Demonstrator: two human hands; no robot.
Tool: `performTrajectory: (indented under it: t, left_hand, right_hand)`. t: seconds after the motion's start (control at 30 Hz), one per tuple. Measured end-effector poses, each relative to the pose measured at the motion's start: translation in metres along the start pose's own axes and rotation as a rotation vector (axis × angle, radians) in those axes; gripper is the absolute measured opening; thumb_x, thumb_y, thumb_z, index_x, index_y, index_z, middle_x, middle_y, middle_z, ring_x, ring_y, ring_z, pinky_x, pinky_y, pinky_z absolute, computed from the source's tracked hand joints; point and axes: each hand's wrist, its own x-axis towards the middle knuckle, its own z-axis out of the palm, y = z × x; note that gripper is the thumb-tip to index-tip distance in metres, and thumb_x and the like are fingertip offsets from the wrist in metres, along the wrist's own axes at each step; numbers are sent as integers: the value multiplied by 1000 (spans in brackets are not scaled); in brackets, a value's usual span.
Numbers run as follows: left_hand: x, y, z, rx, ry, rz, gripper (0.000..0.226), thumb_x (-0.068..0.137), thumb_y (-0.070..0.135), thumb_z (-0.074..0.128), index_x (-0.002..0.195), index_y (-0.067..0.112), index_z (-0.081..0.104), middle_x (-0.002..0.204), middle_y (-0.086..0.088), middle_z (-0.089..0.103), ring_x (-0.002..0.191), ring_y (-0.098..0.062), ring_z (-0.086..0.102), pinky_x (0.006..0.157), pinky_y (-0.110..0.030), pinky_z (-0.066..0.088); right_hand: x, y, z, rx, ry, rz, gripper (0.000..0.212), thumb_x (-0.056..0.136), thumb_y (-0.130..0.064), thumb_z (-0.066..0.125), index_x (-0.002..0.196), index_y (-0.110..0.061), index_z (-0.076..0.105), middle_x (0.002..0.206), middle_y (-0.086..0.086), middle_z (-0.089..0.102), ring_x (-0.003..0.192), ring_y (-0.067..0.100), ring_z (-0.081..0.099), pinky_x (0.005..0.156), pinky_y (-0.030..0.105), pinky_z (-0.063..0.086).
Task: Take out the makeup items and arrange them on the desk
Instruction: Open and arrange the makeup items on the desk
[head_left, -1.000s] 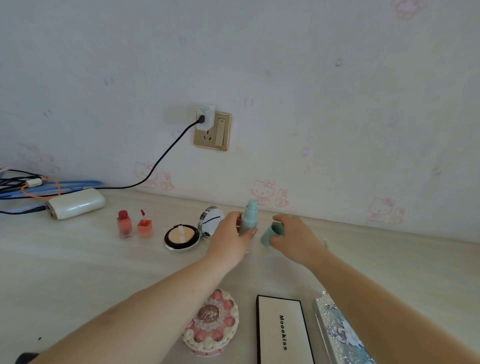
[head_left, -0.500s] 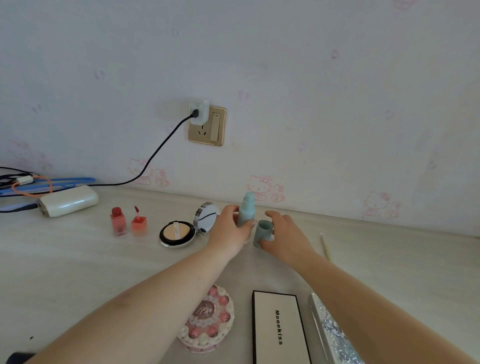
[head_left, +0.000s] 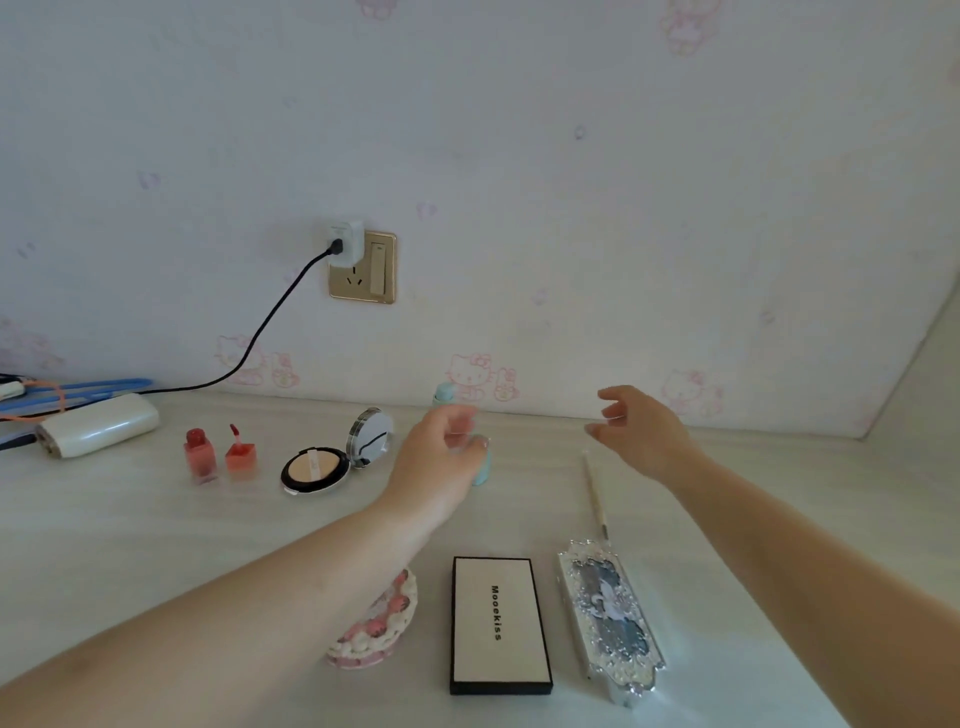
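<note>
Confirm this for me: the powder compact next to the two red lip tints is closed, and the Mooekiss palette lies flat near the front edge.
Not quite. In the head view the powder compact is open: its mirrored lid stands up behind the powder pan. The rest holds: it sits beside the two red lip tints, and the Mooekiss palette lies flat near the front edge.

Soft, even daylight; bright but flat, with a cool bluish cast on the wall (head_left: 571, 156). Shadows on the table (head_left: 104, 545) are faint and diffuse. Glare marks the silver case (head_left: 610, 621) and the compact's mirror (head_left: 371, 436). Both hands (head_left: 441, 457) (head_left: 641, 431) show motion blur, fingertips smeared. Wide-angle distortion bends the table edge and stretches the forearms toward the lower corners. Overall sharpness is moderate.
</note>
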Motion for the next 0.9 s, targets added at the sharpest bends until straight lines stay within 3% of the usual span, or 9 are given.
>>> performTrajectory:
  t: [0.1,0.17,0.27,0.37,0.47,0.53,0.63,0.8,0.9]
  left_hand:
    - [5,4,27,103,-234,14,20,87,8,61,106,14,62,84,9,60,84,-10,58,72,-13,44]
    - [9,1,47,208,-338,0,20,87,12,62,107,13,63,80,11,59,85,-12,58,72,-17,45]
    - [16,-3,74,381,-396,-31,30,89,19,59,118,12,59,102,1,66,100,-17,60,83,-24,47]
    - [20,-8,95,527,-435,-73,39,92,21,51,130,13,50,127,-6,60,117,-22,55,97,-27,43]
    - [24,-12,115,607,-472,-91,46,94,17,43,139,10,39,137,-9,51,126,-24,48,103,-28,38]
    - [25,-11,126,690,-477,-69,44,94,16,40,138,9,40,139,-10,50,128,-25,46,106,-32,37]
    - [27,-11,136,724,-477,-54,40,94,16,38,132,7,45,136,-14,52,126,-28,48,104,-36,39]
    - [28,-7,145,582,-481,-92,49,95,10,37,144,6,30,148,-15,38,136,-27,37,106,-28,31]
    - [28,-4,145,489,-460,-114,51,90,0,36,141,6,36,144,-16,43,132,-27,41,102,-26,34]
  right_hand:
    - [-4,16,-9,-47,-57,51,38,84,-24,66,120,-18,57,96,-4,62,88,13,55,76,22,38]
    - [-8,26,-7,-75,-95,61,32,86,-21,63,117,-17,60,91,-5,63,87,13,56,77,22,39]
    - [-12,38,2,-66,-136,99,30,87,-13,55,116,-16,61,100,1,68,97,18,60,79,23,41]
    - [-14,50,14,-22,-163,132,33,86,-8,50,116,-15,61,109,7,68,107,24,61,67,22,41]
    - [-13,57,20,-46,-191,145,34,87,-10,50,120,-16,59,114,6,67,109,23,60,82,25,46]
    - [-11,60,22,-88,-195,144,33,89,-15,51,121,-18,58,116,3,66,112,19,58,90,23,41]
    - [-7,61,29,-63,-174,142,33,89,-18,52,122,-20,58,117,-1,66,114,18,56,92,23,40]
    - [-1,58,40,86,-146,191,33,85,-17,55,118,-19,59,113,1,67,104,21,62,88,27,46]
    - [0,57,43,142,-133,215,32,83,-11,57,115,-16,59,106,1,70,100,19,63,87,28,47]
